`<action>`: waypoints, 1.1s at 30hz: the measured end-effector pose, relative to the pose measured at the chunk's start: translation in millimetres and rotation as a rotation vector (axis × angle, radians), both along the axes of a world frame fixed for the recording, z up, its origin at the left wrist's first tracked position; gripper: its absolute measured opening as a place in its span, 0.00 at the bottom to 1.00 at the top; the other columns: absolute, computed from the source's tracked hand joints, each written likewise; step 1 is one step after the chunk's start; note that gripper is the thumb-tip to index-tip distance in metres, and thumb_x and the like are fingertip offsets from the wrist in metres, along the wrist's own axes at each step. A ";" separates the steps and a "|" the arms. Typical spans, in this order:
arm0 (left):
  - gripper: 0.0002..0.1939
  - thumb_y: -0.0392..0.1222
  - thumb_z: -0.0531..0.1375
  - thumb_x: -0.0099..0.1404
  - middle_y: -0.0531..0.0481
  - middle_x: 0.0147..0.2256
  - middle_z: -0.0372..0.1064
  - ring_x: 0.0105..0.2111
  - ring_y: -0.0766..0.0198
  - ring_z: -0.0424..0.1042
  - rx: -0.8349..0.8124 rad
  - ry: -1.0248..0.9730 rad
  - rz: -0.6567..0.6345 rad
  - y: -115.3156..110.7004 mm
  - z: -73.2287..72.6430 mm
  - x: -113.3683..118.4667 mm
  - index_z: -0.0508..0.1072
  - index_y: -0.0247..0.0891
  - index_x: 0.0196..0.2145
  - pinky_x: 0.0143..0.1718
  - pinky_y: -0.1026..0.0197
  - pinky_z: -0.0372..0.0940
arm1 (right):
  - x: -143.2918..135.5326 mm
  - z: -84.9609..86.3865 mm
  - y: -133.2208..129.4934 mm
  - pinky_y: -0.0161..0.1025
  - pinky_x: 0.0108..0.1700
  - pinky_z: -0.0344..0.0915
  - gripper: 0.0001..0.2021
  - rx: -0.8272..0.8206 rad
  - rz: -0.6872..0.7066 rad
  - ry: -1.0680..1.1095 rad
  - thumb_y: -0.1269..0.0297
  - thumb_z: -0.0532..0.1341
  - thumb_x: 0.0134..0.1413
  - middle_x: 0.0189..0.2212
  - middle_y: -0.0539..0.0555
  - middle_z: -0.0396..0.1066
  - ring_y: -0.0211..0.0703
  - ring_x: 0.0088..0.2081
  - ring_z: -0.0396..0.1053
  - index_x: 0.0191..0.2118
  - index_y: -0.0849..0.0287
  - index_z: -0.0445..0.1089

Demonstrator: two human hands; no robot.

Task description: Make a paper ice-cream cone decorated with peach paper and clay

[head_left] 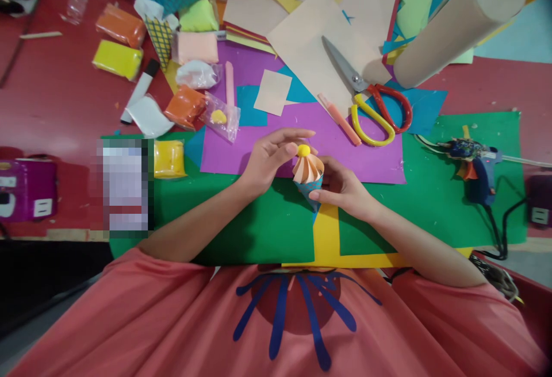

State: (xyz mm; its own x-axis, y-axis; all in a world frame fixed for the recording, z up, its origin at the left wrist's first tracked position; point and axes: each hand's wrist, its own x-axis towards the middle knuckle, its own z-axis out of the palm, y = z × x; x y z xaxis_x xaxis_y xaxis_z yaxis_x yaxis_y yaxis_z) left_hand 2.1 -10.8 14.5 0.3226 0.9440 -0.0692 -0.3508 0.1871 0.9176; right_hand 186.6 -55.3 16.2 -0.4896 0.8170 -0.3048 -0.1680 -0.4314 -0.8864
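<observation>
A small paper ice cream cone (309, 177) stands in front of my chest, over the green sheet. Its blue patterned cone holds a pleated peach paper swirl, and a yellow ball (304, 150) sits on top. My right hand (345, 188) grips the cone from the right, thumb in front and fingers behind. My left hand (271, 161) curves round the top from the left, its thumb tip at the ball's side and its index finger stretched out behind. Some of the left fingers are hidden behind the swirl.
Scissors (357, 81) and a peach marker (340, 119) lie on the paper ahead. A blue glue gun (483, 173) rests at right, below a thick paper tube (457, 26). Clay packs (186, 106), finished paper cones (158, 35) and a blurred phone (126, 184) are at left.
</observation>
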 end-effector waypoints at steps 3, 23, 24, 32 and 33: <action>0.17 0.56 0.71 0.56 0.51 0.33 0.81 0.32 0.68 0.79 0.018 0.037 0.011 -0.4 -1.8 0.1 0.82 0.42 0.37 0.34 0.67 0.72 | -0.3 -1.6 -0.2 0.42 0.49 0.74 0.29 0.014 0.010 -0.025 0.55 0.75 0.44 0.46 0.53 0.74 0.41 0.44 0.75 0.51 0.54 0.64; 0.29 0.66 0.61 0.63 0.48 0.55 0.74 0.54 0.55 0.74 0.176 0.039 -0.098 -5.1 -4.5 -1.8 0.74 0.51 0.56 0.54 0.55 0.71 | 1.4 1.9 2.7 0.41 0.50 0.75 0.27 -0.012 0.010 0.037 0.57 0.74 0.47 0.45 0.52 0.74 0.39 0.43 0.75 0.51 0.54 0.66; 0.31 0.68 0.60 0.62 0.48 0.59 0.71 0.59 0.53 0.71 0.201 0.059 -0.095 -6.3 -6.0 -2.3 0.72 0.51 0.58 0.58 0.53 0.69 | 1.5 2.2 2.9 0.42 0.51 0.75 0.27 -0.016 0.010 0.043 0.57 0.73 0.48 0.46 0.52 0.75 0.40 0.44 0.76 0.52 0.54 0.65; 0.40 0.78 0.52 0.60 0.50 0.64 0.61 0.71 0.50 0.52 0.305 0.151 -0.099 -11.4 -17.6 -2.5 0.65 0.56 0.62 0.65 0.48 0.61 | 0.8 1.2 3.0 0.46 0.59 0.72 0.28 -0.030 -0.008 0.071 0.56 0.74 0.47 0.52 0.54 0.74 0.44 0.52 0.75 0.53 0.55 0.66; 0.40 0.78 0.50 0.60 0.51 0.64 0.61 0.71 0.50 0.51 0.324 0.163 -0.092 -11.7 -17.2 -2.2 0.63 0.57 0.62 0.65 0.48 0.60 | 0.7 1.0 2.9 0.46 0.59 0.72 0.28 -0.032 -0.014 0.078 0.56 0.74 0.47 0.52 0.54 0.74 0.44 0.51 0.75 0.53 0.55 0.66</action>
State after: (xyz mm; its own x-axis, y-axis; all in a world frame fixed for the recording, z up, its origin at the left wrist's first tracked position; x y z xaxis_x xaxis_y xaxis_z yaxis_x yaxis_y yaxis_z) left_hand 0.0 -22.5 -2.7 0.4161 0.8931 0.1708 -0.1909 -0.0979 0.9767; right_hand 187.3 -52.4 17.2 -0.5014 0.8145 -0.2919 -0.2426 -0.4562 -0.8562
